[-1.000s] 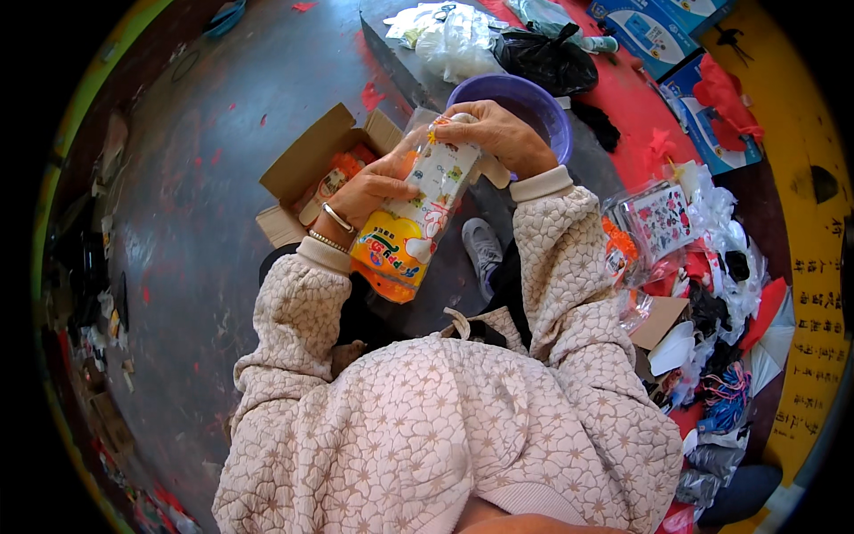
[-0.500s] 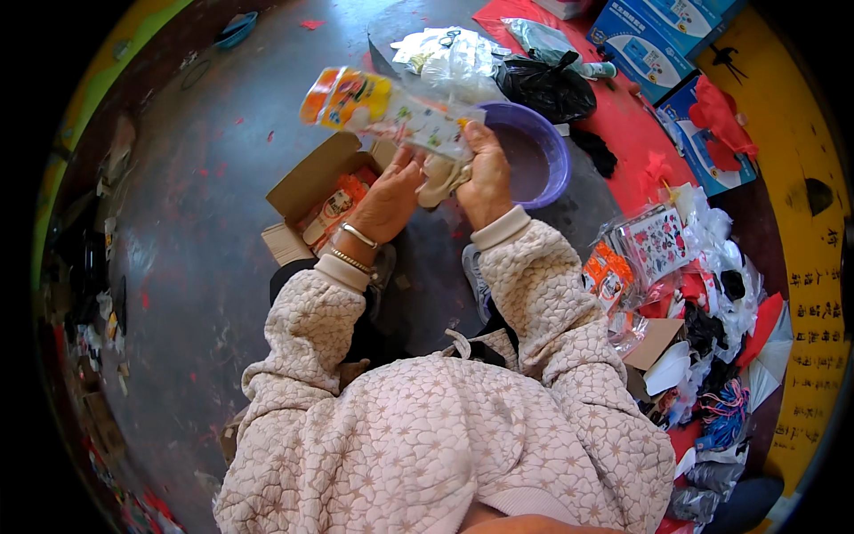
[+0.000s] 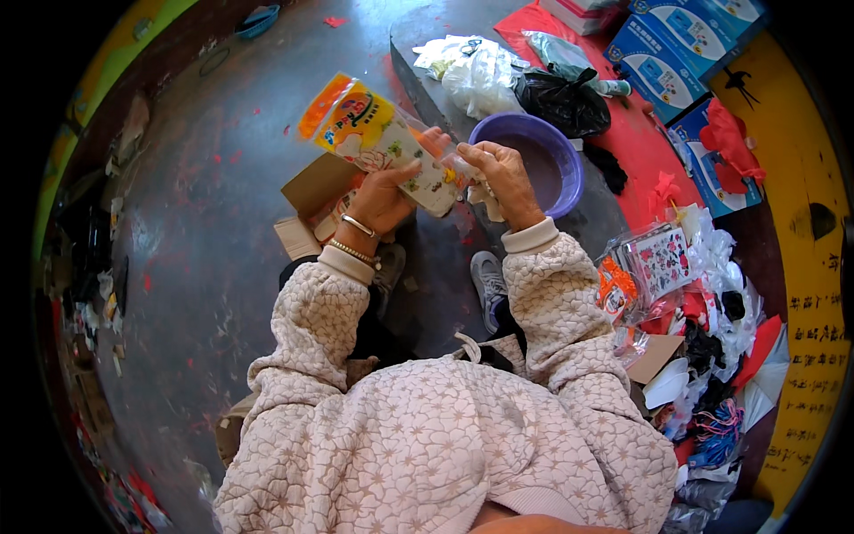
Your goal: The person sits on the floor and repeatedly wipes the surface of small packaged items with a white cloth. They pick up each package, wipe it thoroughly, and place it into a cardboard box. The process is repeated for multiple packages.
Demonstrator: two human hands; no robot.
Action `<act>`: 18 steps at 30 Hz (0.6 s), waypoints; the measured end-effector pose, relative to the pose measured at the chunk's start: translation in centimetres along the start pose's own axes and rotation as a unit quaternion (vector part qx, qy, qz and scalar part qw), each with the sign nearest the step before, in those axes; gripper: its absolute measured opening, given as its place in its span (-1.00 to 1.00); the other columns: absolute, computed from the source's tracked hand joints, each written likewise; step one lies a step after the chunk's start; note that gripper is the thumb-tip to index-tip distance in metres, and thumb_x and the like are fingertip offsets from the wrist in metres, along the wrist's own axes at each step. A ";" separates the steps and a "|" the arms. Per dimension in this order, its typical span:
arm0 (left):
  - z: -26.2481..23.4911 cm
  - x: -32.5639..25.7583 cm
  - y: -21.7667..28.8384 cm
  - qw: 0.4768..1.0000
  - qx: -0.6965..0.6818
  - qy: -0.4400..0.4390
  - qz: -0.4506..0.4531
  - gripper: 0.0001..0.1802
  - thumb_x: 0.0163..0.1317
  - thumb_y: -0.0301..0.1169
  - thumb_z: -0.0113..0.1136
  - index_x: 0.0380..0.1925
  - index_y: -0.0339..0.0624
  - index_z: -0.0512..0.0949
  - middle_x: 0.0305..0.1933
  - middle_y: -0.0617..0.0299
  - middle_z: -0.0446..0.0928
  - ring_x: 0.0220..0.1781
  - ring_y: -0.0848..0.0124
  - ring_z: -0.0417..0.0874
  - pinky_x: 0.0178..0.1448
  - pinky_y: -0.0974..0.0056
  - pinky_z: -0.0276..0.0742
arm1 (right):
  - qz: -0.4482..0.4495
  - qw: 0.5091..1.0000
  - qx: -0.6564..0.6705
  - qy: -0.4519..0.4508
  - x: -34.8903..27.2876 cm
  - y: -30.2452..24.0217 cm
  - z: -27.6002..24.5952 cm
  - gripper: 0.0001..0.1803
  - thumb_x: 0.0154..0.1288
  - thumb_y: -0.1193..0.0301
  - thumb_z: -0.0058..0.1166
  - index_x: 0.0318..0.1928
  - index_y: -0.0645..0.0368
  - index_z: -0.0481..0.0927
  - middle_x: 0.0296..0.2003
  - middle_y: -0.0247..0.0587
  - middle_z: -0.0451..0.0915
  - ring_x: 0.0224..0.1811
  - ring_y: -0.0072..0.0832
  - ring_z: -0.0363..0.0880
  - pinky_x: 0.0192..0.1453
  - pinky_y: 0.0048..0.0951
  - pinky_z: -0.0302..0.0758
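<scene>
In the head view, the left hand [image 3: 384,200] grips a flat plastic packet [image 3: 378,133] with an orange and yellow printed end and a pale part dotted with small coloured pictures. Its thumb lies across the printed front, while the other fingers reach round to the far side and show beyond the packet's upper edge. The packet is held aloft in front of the person, tilted, its orange end up to the left and its pale end down toward the right hand [image 3: 509,178]. The fingers of the right hand are pinched together on the clear plastic at that pale end, and a soft beige piece [image 3: 489,206] hangs just below them. A metal bangle [image 3: 358,226] and a beaded bracelet [image 3: 351,251] circle the left wrist

Below and behind the left hand, an open cardboard box [image 3: 318,185] stands on the floor [image 3: 205,294], partly hidden by the forearm. Just beyond the right hand is a round purple basin [image 3: 576,173], with a black plastic bag [image 3: 565,105] behind it and whitish plastic bags [image 3: 476,82] to the left of that bag. Farther right lie a red sheet [image 3: 640,169], stacked blue boxes [image 3: 660,71] and, nearer the right sleeve, an orange packet [image 3: 614,287] beside a tangle of coloured cords [image 3: 719,432]
</scene>
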State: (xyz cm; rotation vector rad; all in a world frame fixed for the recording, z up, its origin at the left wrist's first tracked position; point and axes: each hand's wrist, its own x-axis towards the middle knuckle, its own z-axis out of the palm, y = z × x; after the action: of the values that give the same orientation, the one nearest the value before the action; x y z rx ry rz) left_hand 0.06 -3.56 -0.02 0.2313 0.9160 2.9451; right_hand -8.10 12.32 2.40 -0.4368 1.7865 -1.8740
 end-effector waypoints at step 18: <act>-0.7 0.6 -1.2 0.990 -0.122 0.055 0.055 -0.53 0.16 -0.37 -0.01 0.10 -0.21 0.24 0.03 0.09 0.42 0.05 0.23 0.46 0.14 0.07 0.37 | -0.118 0.984 0.126 0.050 0.2 2.8 3.0 -0.85 0.25 0.46 -0.05 -0.45 0.24 0.50 -0.56 -0.40 0.49 -0.56 -0.74 0.38 -0.50 -0.68 0.35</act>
State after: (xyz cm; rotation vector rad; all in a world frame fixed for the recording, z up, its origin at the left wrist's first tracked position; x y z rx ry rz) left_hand -0.59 -2.87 -1.20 0.1132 0.5605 3.1618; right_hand -6.15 9.71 -0.10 -0.4844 1.5867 -2.2891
